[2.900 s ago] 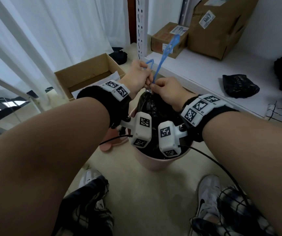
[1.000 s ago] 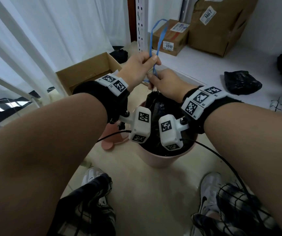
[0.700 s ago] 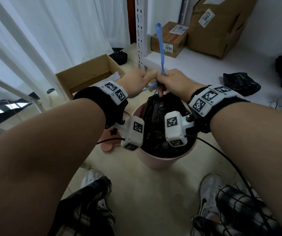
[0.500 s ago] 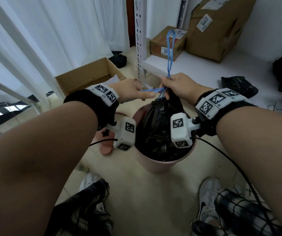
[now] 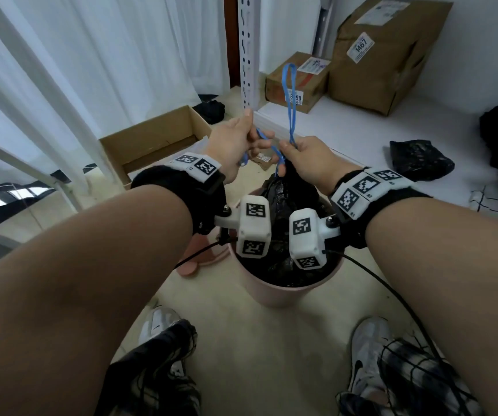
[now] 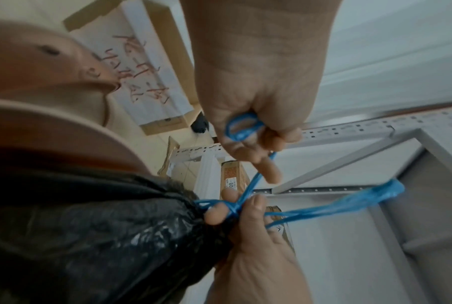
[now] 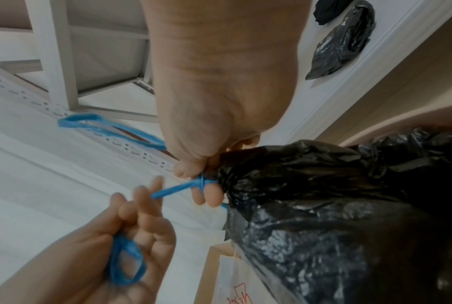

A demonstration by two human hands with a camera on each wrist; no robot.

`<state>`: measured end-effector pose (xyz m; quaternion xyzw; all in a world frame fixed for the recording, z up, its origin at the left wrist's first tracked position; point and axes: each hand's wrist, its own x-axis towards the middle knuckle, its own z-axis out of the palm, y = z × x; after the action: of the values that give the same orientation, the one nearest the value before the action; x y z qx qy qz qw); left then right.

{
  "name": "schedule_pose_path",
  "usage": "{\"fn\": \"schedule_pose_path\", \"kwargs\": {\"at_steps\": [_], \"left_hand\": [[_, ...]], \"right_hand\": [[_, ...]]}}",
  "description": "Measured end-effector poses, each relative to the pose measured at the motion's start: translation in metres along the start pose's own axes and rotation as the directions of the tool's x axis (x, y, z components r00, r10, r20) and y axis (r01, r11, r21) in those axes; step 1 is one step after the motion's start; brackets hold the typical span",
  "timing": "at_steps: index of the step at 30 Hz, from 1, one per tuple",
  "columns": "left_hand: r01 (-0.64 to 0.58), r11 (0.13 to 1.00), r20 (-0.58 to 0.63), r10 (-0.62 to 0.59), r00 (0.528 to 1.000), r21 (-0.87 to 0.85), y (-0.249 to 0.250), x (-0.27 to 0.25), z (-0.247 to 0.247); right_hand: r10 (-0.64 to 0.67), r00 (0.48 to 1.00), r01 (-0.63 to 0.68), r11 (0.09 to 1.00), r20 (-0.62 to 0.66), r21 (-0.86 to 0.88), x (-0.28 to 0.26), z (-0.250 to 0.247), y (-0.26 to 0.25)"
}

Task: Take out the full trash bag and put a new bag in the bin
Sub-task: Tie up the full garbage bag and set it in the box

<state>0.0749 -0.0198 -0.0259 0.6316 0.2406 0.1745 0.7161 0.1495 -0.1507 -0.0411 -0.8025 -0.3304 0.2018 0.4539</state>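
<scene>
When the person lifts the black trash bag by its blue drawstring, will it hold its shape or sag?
The black trash bag looks thin and crinkled, so it will probably sag and swing. The blue drawstring is a limp band and may dig into the right hand. Weight cannot be judged.

Hidden and cut-off parts around the bin

The wrist cameras cover much of the bag (image 5: 283, 190) inside the bin (image 5: 283, 291), whose base cannot be seen. The knot (image 6: 233, 208) is half buried under the right hand's fingers (image 6: 217, 214). The left hand (image 7: 131, 244) is blurred in the right wrist view. The shoes (image 5: 367, 352) are partly covered by trouser legs.
</scene>
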Motion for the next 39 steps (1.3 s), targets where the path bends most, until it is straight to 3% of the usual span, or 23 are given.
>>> {"fn": "schedule_pose_path", "kwargs": {"at_steps": [1, 3, 7, 11, 13, 17, 22, 26, 33, 39], "left_hand": [[0.017, 0.998, 0.017, -0.016, 1.0, -0.053, 0.0, -0.001, 0.001], [0.064, 0.998, 0.079, -0.064, 0.995, 0.004, 0.0, -0.002, 0.002], [0.087, 0.947, 0.274, -0.176, 0.946, 0.308, -0.003, -0.008, 0.001], [0.058, 0.819, 0.313, -0.283, 0.906, 0.572, -0.004, -0.014, 0.001], [0.017, 0.789, 0.37, -0.307, 0.877, 0.615, -0.003, -0.016, 0.002], [-0.028, 0.829, 0.463, -0.284, 0.84, 0.558, -0.003, -0.016, 0.002], [-0.083, 0.806, 0.415, -0.211, 0.885, 0.585, -0.01, -0.015, 0.004], [-0.129, 0.753, 0.379, -0.169, 0.91, 0.645, -0.009, -0.014, 0.01], [-0.075, 0.806, 0.244, -0.088, 0.966, 0.587, -0.012, -0.011, 0.011], [-0.075, 0.833, 0.227, -0.062, 0.972, 0.548, -0.012, -0.009, 0.014]], "right_hand": [[0.009, 1.0, -0.009, 1.0, -0.012, -0.005, 0.002, 0.0, 0.002], [0.027, 0.999, -0.027, 1.0, -0.027, 0.009, 0.005, 0.0, 0.005], [0.063, 0.998, -0.063, 0.995, 0.001, 0.078, 0.003, -0.006, 0.008], [0.096, 0.992, -0.108, 0.984, 0.087, 0.144, -0.002, -0.014, 0.008], [0.09, 0.986, -0.105, 0.989, 0.142, 0.101, -0.005, -0.018, 0.005], [0.104, 0.969, -0.123, 0.99, 0.223, 0.07, -0.007, -0.026, 0.0], [0.13, 0.963, -0.172, 0.971, 0.235, 0.166, -0.01, -0.03, 0.0], [0.085, 0.971, -0.136, 0.965, 0.223, 0.225, -0.009, -0.032, 0.003], [-0.002, 0.996, -0.006, 0.996, 0.088, 0.091, -0.009, -0.028, 0.002], [-0.041, 0.99, 0.037, 0.999, -0.138, -0.029, -0.001, -0.018, 0.004]]}}
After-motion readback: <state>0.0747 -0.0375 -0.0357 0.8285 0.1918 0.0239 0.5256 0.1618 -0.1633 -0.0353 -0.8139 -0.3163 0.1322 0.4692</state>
